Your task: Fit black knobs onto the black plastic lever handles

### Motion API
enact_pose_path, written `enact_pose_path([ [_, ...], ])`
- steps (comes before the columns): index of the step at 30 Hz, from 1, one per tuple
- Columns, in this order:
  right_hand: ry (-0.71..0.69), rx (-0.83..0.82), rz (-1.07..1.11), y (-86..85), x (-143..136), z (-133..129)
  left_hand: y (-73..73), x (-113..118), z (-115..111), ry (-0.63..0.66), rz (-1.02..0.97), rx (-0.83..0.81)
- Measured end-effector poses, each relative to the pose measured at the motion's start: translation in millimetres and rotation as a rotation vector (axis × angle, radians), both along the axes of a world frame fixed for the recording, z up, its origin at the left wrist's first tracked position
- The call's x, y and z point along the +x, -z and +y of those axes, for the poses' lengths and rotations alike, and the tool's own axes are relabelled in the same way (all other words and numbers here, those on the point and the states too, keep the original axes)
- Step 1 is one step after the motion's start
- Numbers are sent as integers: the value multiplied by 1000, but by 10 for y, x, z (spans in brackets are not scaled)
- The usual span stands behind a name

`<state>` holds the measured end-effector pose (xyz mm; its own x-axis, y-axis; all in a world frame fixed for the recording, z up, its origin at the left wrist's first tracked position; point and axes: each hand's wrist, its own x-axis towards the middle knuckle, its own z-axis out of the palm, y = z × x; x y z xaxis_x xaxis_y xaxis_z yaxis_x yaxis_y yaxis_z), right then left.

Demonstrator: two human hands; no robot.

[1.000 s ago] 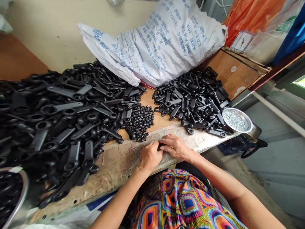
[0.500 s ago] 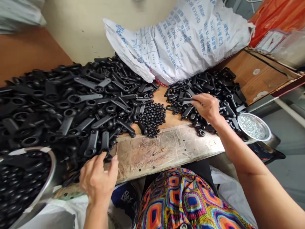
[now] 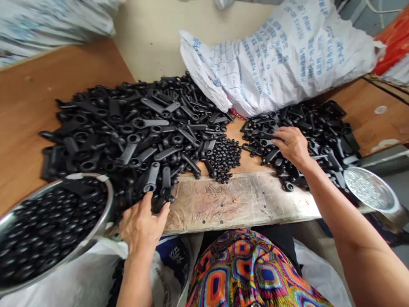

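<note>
At the near edge of the large left heap of black plastic levers (image 3: 153, 123) is my left hand (image 3: 142, 224). Its thumb and index finger are apart, with a black lever (image 3: 159, 204) between them; no firm grip shows. My right hand (image 3: 294, 147) is over the smaller right heap of black parts (image 3: 329, 140). Thumb and fingers there pinch a black lever (image 3: 271, 136), its far end pointing left among the other parts. Between the heaps lies a cluster of small black balls (image 3: 225, 155) with holes.
A metal basin (image 3: 110, 200) of black balls stands at the left. At the right is a metal bowl (image 3: 394, 202) of small silvery pins. A white printed sack (image 3: 281, 64) leans behind the heaps. The worn taped bench edge (image 3: 236, 200) runs in front.
The view has swung left, showing more of the basin. My left hand has shifted slightly left along the heap's edge. My right hand still pinches the lever over the right heap.
</note>
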<state>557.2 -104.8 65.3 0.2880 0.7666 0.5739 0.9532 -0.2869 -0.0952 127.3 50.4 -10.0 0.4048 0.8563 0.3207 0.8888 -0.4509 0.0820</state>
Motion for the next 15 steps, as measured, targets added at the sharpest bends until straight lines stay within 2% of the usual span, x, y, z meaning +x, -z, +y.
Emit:
enact_pose_path([
  [4, -218, -65, 67, 129, -418, 19, -44, 12, -3, 15, 106, -18],
  [8, -359, -271, 84, 350, -781, 204, -39, -23, 3, 31, 85, -65],
  [11, -304, -437, 37, 498, -879, 318, -17, -134, 10, 59, -21, -169],
  [15, -100, -568, -31, 667, -824, 436, 25, -293, 13, 42, -141, -285],
])
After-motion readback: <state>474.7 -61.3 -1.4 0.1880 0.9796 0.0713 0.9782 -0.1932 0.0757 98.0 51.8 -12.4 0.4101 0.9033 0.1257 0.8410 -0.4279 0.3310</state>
